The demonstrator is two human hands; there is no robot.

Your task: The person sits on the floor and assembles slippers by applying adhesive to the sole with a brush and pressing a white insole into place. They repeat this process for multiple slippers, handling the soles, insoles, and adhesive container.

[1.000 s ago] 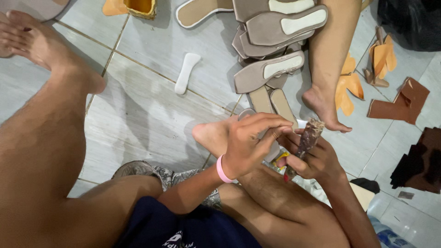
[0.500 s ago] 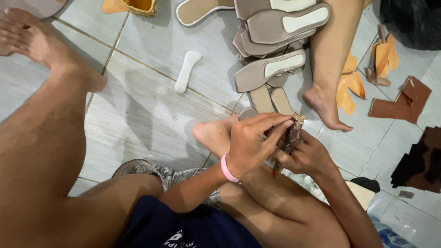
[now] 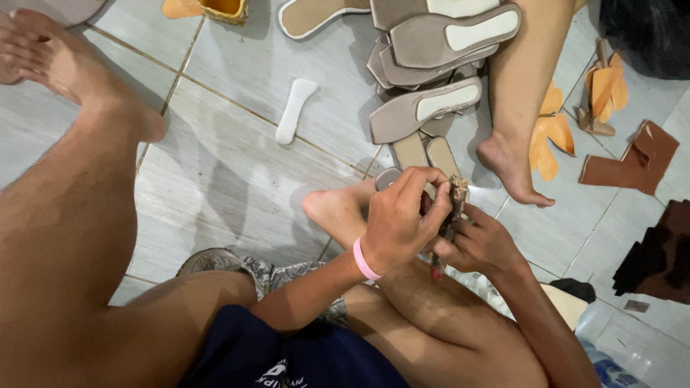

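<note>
My right hand (image 3: 480,244) gripped the brush (image 3: 451,215) upright; my left hand (image 3: 399,223) pinched a sole piece touching its left side.

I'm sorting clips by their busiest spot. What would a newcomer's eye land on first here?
First, the two hands at centre: the left hand and right hand close together around a small dark strip-like piece, above the person's crossed legs. Next, the pile of grey-brown shoe soles on the tiled floor at top, with orange cut-outs to the right.
</note>
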